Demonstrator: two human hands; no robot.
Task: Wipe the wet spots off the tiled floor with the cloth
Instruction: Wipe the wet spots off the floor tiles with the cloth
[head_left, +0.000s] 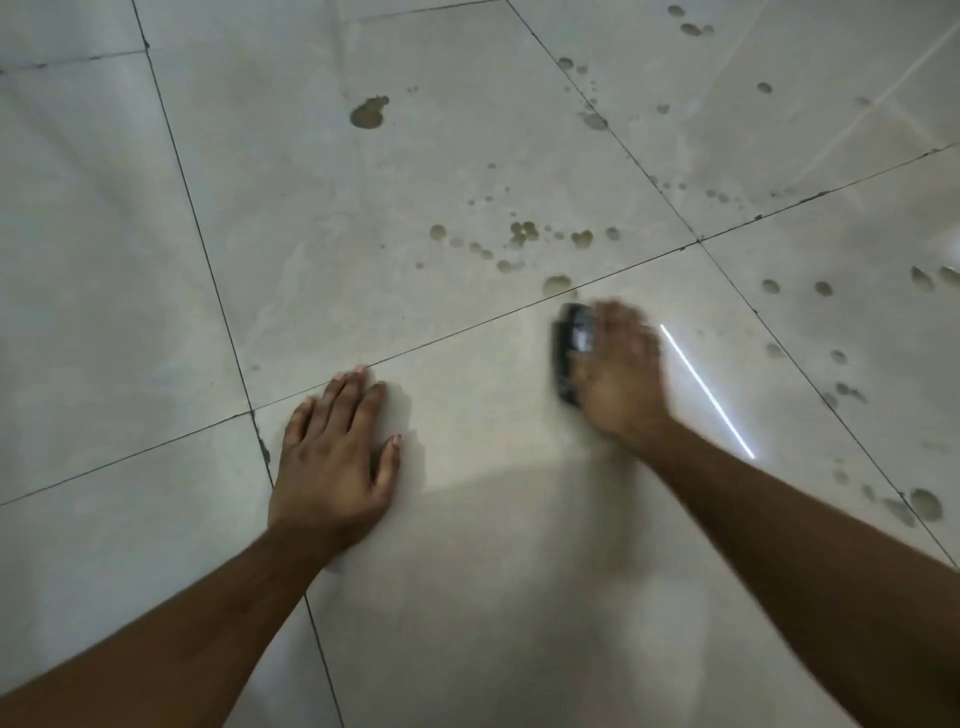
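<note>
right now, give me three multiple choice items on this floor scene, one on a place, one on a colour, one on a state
1. Where is the large blotchy spot?
A. far from the hands, on the upper tile
B. under the left palm
C. beside the right elbow

2. What colour is the cloth?
A. white
B. dark, near black
C. bright yellow

3. How is the left hand?
A. curled into a fist
B. pinching the cloth
C. flat on the tiled floor, fingers straight

Answers:
1 A: it lies well beyond both hands.
2 B: a dark edge shows past the right hand.
3 C: its palm is down and holds nothing.
</note>
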